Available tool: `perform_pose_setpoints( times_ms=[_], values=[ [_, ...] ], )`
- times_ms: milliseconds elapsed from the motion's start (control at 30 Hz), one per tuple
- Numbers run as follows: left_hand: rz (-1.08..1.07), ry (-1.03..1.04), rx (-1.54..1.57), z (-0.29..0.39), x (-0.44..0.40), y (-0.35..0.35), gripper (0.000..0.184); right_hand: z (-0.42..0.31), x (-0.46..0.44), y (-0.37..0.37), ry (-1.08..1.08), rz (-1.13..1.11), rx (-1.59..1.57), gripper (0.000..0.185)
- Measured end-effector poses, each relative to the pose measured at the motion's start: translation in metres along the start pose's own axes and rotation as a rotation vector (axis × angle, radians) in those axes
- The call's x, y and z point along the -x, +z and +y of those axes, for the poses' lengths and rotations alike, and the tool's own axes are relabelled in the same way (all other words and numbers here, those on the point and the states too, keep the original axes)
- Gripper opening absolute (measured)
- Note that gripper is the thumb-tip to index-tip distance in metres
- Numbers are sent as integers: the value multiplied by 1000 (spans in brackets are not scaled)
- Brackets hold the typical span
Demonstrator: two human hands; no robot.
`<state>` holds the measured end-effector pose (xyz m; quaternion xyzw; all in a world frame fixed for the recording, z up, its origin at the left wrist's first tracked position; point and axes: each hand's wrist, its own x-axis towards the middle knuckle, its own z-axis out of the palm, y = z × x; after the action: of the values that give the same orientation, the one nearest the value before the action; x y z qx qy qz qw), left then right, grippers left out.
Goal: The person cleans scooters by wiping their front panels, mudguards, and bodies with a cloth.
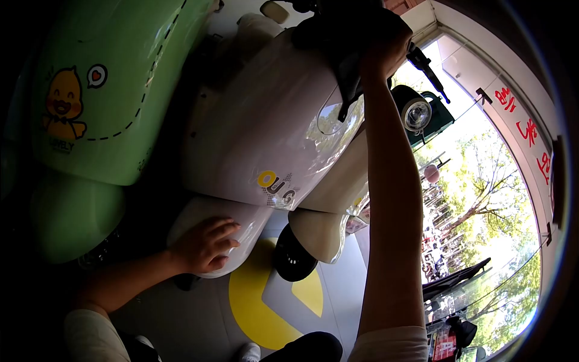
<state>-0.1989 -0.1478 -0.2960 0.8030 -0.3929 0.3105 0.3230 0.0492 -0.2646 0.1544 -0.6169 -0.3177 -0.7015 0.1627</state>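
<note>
My left hand [208,244] rests on the pale pinkish front fender [199,220] of an electric scooter, fingers spread and slightly bent. Above that fender is the scooter's glossy front panel [253,127], printed with yellow and dark letters. My right arm reaches up past the panel, and my right hand [386,54] is closed at the dark handlebar [338,30]. Shadow hides most of its fingers. A black lever [429,73] sticks out just beyond this hand.
Close on the left stands a green scooter [114,90] with a duck sticker. A cream scooter [332,232] with a black wheel cover is on the right, near a round headlight [416,114]. A yellow circle [253,301] marks the grey floor. Glass [482,211] shows trees outside.
</note>
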Motion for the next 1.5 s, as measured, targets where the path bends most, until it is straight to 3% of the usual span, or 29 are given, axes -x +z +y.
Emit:
perform_pose_setpoints(
  times_ms=[33, 100, 133, 167, 267, 400, 433, 500, 533, 567, 633, 700, 733, 767, 833, 867, 967, 1033, 1067, 1100, 1167, 1267, 1500],
  values=[
    [-11, -6, -15, -1, 1, 1, 40, 9, -5, 9, 0, -3, 2, 53],
    [-12, -6, -8, -1, 0, 1, 40, 16, -10, 25, -298, 41, 233, 61],
    [-12, -9, -3, -1, 0, 0, 40, 16, -12, 30, -309, 12, 217, 68],
    [-11, -11, 0, 0, 0, -2, 40, 16, -13, 35, -311, 8, 216, 68],
    [-12, -10, 11, -2, -1, -2, 41, -1, -24, 43, -85, -223, 337, 105],
    [-4, -27, 23, -2, 2, 4, 40, 3, -42, 67, -344, -113, 570, 83],
    [3, -28, 7, -3, 1, 4, 40, 2, -50, 70, -352, -121, 563, 83],
    [0, -34, 40, -4, -1, 0, 40, -1, -65, 80, -566, -275, 504, 77],
    [-16, -32, 68, -4, -1, -1, 40, -3, -66, 88, -678, -229, 516, 57],
    [-8, -37, 69, -5, -1, 0, 40, -7, -69, 98, -685, -230, 509, 57],
    [6, -32, 71, -6, 1, 3, 40, -27, -74, 112, -887, -558, 564, 40],
    [-3, -30, 75, -8, 2, 2, 40, -82, -74, 89, -817, -905, 851, 30],
    [-14, -29, 83, -8, 1, 2, 41, -32, -85, 125, -1076, -633, 618, 34],
    [-14, -19, 80, -6, 2, 2, 41, -1, -91, 129, -1074, -628, 628, 34],
    [-22, -18, 100, -8, 0, 0, 41, 13, -104, 123, -921, -419, 223, 38],
    [-41, -22, 94, -5, -2, -5, 44, 17, -117, 121, -750, -491, 324, 41],
    [-38, -37, 88, -4, -3, -3, 43, 59, -161, 147, -903, -558, 515, 40],
    [-49, -32, 84, -6, -3, -4, 43, 57, -179, 144, -902, -678, 403, 38],
    [-50, -30, 85, -5, -3, -4, 42, 49, -175, 130, -167, -929, -46, 38],
    [-55, -28, 85, -7, -2, -4, 42, 49, -174, 126, -89, -904, -40, 40],
    [-32, -23, 59, -8, -2, 1, 41, 58, -168, 125, -184, -826, 49, 43],
    [-34, -23, 64, -7, -2, 0, 41, 90, -156, 126, -92, -755, -12, 49],
    [-44, -15, 50, -8, -1, 2, 41, 139, -126, 113, 421, -558, -696, 66]
  ],
)
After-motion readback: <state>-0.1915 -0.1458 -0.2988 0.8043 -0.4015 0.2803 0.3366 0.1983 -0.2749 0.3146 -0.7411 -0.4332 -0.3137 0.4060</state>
